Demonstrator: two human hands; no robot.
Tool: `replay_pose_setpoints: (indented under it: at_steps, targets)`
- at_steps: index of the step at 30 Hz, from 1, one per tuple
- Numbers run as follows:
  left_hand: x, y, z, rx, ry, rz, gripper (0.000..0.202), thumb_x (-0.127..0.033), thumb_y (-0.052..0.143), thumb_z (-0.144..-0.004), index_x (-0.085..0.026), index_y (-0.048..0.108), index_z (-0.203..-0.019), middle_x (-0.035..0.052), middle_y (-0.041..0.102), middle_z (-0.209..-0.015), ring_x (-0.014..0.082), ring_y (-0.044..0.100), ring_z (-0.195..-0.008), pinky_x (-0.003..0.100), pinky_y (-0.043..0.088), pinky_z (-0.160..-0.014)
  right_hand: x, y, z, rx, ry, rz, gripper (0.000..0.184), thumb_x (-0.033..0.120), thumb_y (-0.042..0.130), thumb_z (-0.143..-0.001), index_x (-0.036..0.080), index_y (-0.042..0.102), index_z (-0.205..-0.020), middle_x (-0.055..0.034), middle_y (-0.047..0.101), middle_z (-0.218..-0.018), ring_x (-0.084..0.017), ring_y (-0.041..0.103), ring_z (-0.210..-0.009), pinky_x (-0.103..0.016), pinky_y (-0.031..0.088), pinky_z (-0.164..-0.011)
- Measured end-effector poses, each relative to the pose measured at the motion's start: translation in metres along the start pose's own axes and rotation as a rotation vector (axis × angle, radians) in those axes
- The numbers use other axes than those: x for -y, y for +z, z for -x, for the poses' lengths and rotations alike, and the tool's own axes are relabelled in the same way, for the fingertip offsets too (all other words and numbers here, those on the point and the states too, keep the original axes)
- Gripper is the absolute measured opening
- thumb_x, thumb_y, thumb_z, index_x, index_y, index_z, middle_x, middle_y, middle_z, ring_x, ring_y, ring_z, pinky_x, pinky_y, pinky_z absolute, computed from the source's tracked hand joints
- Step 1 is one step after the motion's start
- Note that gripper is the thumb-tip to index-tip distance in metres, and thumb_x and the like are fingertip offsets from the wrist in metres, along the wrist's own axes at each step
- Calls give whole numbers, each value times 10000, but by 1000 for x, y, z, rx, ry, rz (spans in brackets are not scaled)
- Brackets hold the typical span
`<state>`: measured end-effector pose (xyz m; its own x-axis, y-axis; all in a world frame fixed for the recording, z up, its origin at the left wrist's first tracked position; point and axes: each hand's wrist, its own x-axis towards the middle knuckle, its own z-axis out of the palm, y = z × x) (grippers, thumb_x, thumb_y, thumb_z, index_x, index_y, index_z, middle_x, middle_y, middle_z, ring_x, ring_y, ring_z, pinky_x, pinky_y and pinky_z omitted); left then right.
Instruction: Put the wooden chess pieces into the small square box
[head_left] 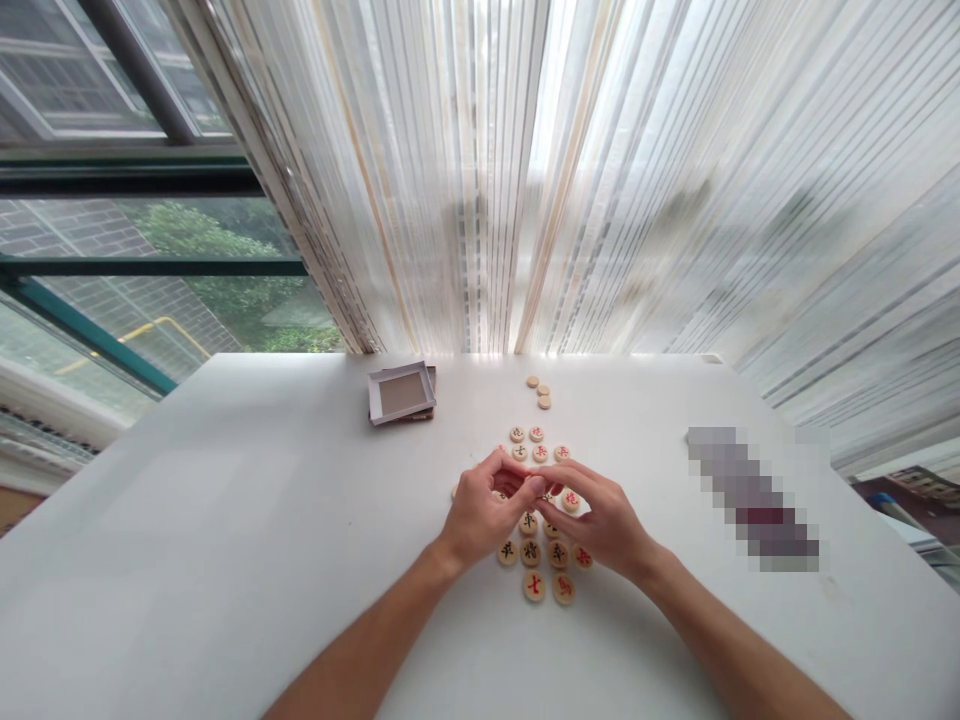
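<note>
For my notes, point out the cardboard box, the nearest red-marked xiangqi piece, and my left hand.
Cardboard box [403, 395]: head view, tan inner panel.
Red-marked xiangqi piece [534, 586]: head view, top face.
Left hand [476, 518]: head view, back of hand.

Xiangqi pieces [530, 552] between two hands [480, 515]
</note>
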<state>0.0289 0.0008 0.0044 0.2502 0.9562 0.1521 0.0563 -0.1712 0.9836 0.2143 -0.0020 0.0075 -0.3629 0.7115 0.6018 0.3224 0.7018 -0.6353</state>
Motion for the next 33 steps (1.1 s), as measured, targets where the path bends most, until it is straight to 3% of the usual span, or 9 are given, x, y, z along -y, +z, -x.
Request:
replay_pose_setpoints:
  at_steps: [9, 13, 17, 27, 30, 33]
  targets:
    - [-8, -7, -2, 58, 62, -35, 212, -359, 599, -952, -169, 644, -1033, 70, 740, -950, 171, 732, -754, 285, 588, -715, -2, -9, -3, 7, 182, -70, 249, 233, 680, -911, 247, 669, -1160, -52, 696, -983, -176, 669, -809, -346, 605, -758]
    - [-10, -17, -6, -57, 95, -114, 208, -361, 588, -955, -178, 650, -1030, 67, 728, -984, 151, 707, -727, 274, 574, -700, -11, -23, -5, -88, 331, -211, 206, 322, 684, -917, 224, 660, -1097, -70, 700, -1040, -210, 700, -924, -381, 607, -853]
    - [-8, -23, -9, -127, 83, -148, 202, -370, 591, -947, -183, 648, -1000, 67, 735, -981, 153, 700, -715, 272, 573, -684, -24, -41, -8, -111, 463, -263, 308, 441, 727, -866, 197, 654, -1040, -86, 726, -968, -243, 717, -932, -398, 612, -847]
    - [-6, -22, -9, -111, 126, -199, 185, -347, 590, -948, -182, 657, -995, 45, 729, -897, 146, 689, -684, 268, 566, -672, -33, -74, -11, 92, 658, -129, 332, 509, 689, -870, 198, 646, -980, -69, 731, -894, -235, 733, -863, -347, 571, -790]
    - [-5, -27, -11, -151, 127, -197, 188, -354, 595, -944, -182, 653, -993, 49, 735, -914, 149, 697, -695, 267, 571, -682, -39, -82, -7, 236, 742, -101, 309, 489, 687, -868, 205, 663, -987, -62, 742, -900, -236, 737, -883, -345, 566, -803]
    - [-4, -35, -14, -234, 139, -195, 208, -376, 602, -937, -182, 644, -996, 51, 736, -911, 145, 691, -668, 266, 572, -665, -47, -85, -3, 291, 803, -96, 315, 480, 692, -848, 201, 692, -995, -66, 754, -895, -237, 736, -877, -357, 571, -816]
